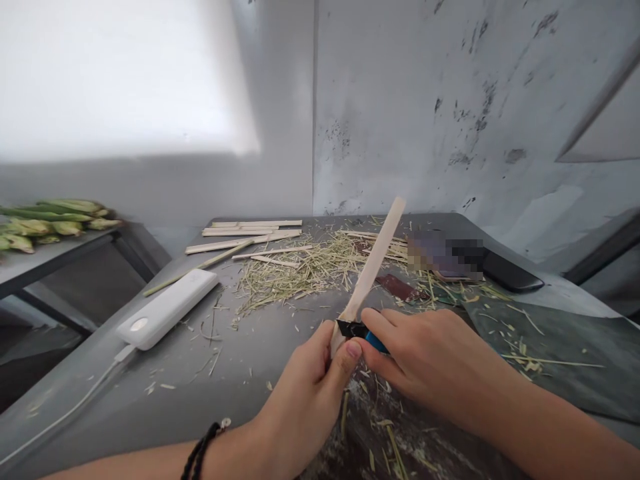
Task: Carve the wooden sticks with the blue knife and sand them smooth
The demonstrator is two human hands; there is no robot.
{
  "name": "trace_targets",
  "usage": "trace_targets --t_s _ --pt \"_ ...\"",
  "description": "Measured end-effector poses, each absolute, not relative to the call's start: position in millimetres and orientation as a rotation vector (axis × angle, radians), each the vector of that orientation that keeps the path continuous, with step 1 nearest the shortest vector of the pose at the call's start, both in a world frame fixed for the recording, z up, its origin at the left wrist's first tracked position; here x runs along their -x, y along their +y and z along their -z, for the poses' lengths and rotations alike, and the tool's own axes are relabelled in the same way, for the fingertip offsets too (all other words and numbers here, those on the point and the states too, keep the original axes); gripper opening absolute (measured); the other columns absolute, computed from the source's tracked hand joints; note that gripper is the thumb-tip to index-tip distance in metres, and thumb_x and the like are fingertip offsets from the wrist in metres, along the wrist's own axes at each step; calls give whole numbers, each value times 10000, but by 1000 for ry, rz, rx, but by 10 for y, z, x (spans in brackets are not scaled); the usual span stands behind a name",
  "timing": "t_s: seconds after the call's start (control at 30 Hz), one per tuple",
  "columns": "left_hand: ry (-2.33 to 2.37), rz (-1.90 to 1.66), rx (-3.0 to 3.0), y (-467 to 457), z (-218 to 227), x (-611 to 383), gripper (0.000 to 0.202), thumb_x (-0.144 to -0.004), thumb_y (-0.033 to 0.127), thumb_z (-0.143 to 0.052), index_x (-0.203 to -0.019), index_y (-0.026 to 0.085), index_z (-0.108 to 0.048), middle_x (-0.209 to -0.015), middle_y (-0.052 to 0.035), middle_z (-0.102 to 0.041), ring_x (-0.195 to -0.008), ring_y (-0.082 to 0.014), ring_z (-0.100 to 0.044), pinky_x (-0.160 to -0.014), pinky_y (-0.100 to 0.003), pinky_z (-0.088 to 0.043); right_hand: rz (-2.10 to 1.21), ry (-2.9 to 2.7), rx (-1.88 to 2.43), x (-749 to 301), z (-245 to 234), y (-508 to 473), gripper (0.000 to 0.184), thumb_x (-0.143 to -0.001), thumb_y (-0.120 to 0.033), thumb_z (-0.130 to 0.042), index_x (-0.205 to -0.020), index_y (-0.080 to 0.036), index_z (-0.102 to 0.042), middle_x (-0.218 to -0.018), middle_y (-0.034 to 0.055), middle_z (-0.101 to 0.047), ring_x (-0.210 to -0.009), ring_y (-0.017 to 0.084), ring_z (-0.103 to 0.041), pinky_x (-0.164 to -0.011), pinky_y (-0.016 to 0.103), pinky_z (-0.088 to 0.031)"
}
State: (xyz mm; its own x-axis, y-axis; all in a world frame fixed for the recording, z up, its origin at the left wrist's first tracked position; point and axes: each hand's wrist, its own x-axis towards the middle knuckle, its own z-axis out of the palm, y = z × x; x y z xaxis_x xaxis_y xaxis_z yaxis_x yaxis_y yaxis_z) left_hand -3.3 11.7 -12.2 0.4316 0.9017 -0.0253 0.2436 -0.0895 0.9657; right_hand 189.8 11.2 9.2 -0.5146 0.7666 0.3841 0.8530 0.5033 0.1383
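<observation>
My left hand (315, 373) grips the lower end of a pale, flat bamboo strip (377, 253), which slants up and to the right away from me. In my right hand (430, 353) is a utility knife (376, 341) with a blue handle and a dark blade. The blade lies against the strip near a ridge low on it, just above my left fingers. My left thumb tip is close to the knife and my right fingers. The strip's bottom end is partly hidden by my left hand.
Bamboo shavings (305, 273) heap mid-table, with several cut strips (250, 230) at the back left. A white power bank (170, 308) with a cable lies left. A black phone-like object (515, 270) and dark green sheet (560, 347) lie right. Corn-like ears (55, 220) rest on a side table.
</observation>
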Motion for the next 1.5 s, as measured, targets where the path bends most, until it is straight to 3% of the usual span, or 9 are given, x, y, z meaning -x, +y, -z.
trace_targets --t_s 0.4,0.73,0.97,1.13,1.5 --pt "970 -800 -1565 152 74 22 437 -997 574 -507 -769 209 -431 -733 50 -337 -680 -129 -268 -595 -272 -263 702 -2335 1425 -1871 -105 -11 243 -1024 -377 -380 -868 -249 -515 -568 -52 -471 -352 166 -491 -498 293 -39" --pt "958 -784 -1516 146 12 -21 482 -991 611 -490 -740 206 -421 -725 46 -319 -676 -125 -251 -597 -270 -252 829 -2256 1438 -1845 -132 -9 271 -1035 -362 -348 -851 -243 -508 -569 -46 -466 -337 159 -476 -471 287 -69" --pt "1006 -775 -1593 120 116 29 422 -1010 586 -475 -863 191 -499 -799 24 -445 -732 -136 -342 -647 -278 -309 662 -2412 1383 -1878 -125 36 229 -1014 -397 -433 -854 -250 -506 -580 -49 -511 -375 164 -497 -465 302 -80" --pt "1004 -774 -1616 114 136 51 409 -1019 579 -455 -860 203 -480 -751 45 -397 -684 -129 -318 -623 -275 -300 546 -2472 1390 -1874 -121 53 206 -1020 -420 -458 -910 -256 -516 -612 -53 -556 -403 198 -561 -456 307 -81" --pt "961 -821 -1554 131 71 23 436 -1000 569 -510 -771 205 -439 -731 51 -336 -674 -124 -268 -601 -264 -267 684 -2359 1417 -1860 -129 -20 200 -1016 -365 -397 -892 -253 -507 -580 -58 -487 -344 197 -522 -480 283 -56"
